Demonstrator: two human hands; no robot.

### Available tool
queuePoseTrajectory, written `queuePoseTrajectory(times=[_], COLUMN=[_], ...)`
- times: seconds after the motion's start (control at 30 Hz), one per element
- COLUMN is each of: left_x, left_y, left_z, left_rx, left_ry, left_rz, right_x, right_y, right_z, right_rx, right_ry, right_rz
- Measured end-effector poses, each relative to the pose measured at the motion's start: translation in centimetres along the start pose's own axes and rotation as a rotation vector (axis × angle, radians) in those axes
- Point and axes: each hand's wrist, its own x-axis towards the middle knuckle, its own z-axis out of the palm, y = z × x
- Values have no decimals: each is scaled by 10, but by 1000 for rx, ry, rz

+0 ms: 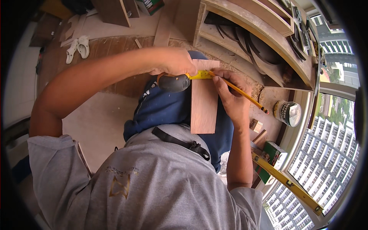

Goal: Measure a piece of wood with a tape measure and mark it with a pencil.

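Grasping the tape measure in the left hand, with the yellow blade laid across the board; pinching the pencil in the right hand, tip at the blade near the board's right edge. Too small to tell whether touching wood. Resting the board over the blue trousers, so perhaps prone to rocking under pencil pressure or a shifted leg. Also liable to misplaced marking through a skewed or slipping blade.
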Motion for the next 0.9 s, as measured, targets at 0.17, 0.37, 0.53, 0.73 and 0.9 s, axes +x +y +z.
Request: queuePoseTrajectory(times=[0.17, 0.37, 0.53, 0.73, 0.9], left_x=[-4, -6, -12, -9, -10], left_y=[2, -2, 3, -2, -2], left_z=[-2, -2, -2, -1, -1], left_rx=[-11, -67, -21, -30, -30], left_ry=[-20, -35, -10, -13, -20], left_rz=[-5, 32, 33, 39, 56], right_x=[1, 2, 2, 1, 1], right_y=[-6, -9, -8, -11, -6], right_z=[0, 3, 5, 6, 7], right_rx=[-59, -44, -65, -98, -68], right_ry=[-13, 2, 11, 12, 25], right_rz=[18, 54, 38, 23, 8])
